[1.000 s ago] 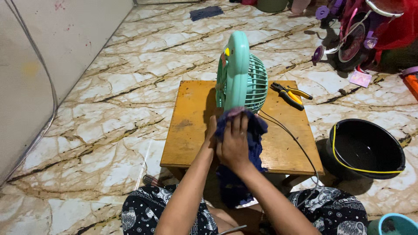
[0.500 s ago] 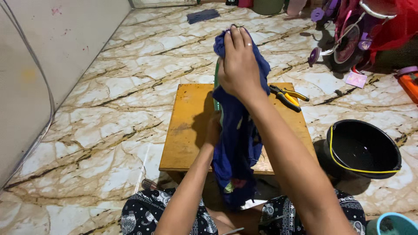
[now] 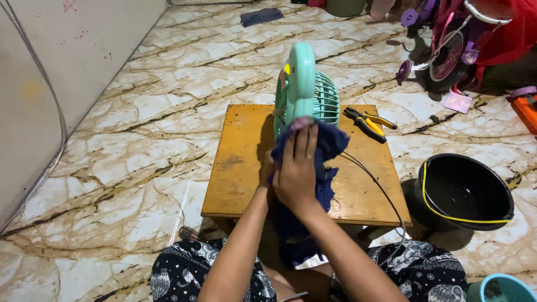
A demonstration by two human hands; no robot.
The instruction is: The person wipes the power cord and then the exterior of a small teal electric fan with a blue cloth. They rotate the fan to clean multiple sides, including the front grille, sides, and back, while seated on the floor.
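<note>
A mint-green table fan [image 3: 305, 92] stands upright on a low wooden table [image 3: 240, 162]. My right hand [image 3: 296, 170] presses a dark blue cloth [image 3: 327, 145] against the lower part of the fan's near side. The cloth hangs down over the table's front edge. My left hand [image 3: 267, 170] is mostly hidden behind the right hand and cloth, at the fan's base; whether it grips the base is not visible. A thin grey cord [image 3: 380, 193] runs from the fan off the table's right front.
Yellow-handled pliers [image 3: 369, 122] lie at the table's far right corner. A black bucket [image 3: 467, 193] sits on the marble floor to the right, a teal tub [image 3: 503, 289] near the bottom right corner. Toys and a small bicycle [image 3: 447, 50] crowd the far right. A wall runs along the left.
My right hand with the cloth rose from the fan's lower part to its top and has come back down, uncovering the fan again.
</note>
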